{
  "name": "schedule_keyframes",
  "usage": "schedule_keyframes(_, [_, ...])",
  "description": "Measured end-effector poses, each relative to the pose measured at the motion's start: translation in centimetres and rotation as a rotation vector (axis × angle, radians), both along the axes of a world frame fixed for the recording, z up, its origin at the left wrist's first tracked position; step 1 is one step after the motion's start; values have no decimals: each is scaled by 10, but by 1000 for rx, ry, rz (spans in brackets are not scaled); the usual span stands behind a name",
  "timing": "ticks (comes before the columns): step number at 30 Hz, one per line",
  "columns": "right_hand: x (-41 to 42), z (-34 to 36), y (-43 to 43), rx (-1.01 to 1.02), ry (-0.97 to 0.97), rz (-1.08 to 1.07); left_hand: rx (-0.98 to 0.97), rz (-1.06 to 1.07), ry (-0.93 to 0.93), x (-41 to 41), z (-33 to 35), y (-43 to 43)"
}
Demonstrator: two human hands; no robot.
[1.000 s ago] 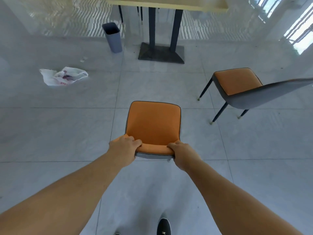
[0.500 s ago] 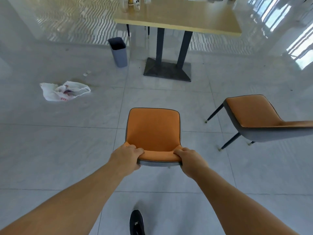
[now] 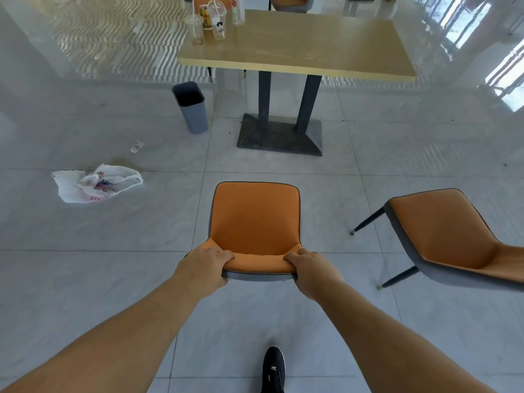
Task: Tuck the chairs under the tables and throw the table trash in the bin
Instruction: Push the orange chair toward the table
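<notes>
Still well short of the bench, with both hands clamped on the backrest of the orange chair: risks jamming against the bench's black base or clipping the second chair just to the right.

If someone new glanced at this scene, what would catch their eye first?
Most likely the orange chair at centre, its backrest gripped by the left hand and right hand. Next, the wooden table ahead with cups at its far-left corner, then the crumpled plastic bag on the floor at left.
</notes>
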State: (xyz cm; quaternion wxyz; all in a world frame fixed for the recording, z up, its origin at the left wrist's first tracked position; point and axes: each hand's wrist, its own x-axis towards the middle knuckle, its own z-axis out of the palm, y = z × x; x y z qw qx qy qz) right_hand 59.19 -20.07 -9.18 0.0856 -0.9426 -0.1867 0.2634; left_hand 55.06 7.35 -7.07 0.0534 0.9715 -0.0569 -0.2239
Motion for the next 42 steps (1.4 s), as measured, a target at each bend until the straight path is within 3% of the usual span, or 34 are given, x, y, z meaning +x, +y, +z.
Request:
schedule_keyframes(34, [548, -8, 100, 38, 2, -54, 0, 11, 19, 556, 0, 102])
schedule_keyframes(42, [602, -8, 100, -9, -33, -131, -3, -23, 29, 614, -3, 99])
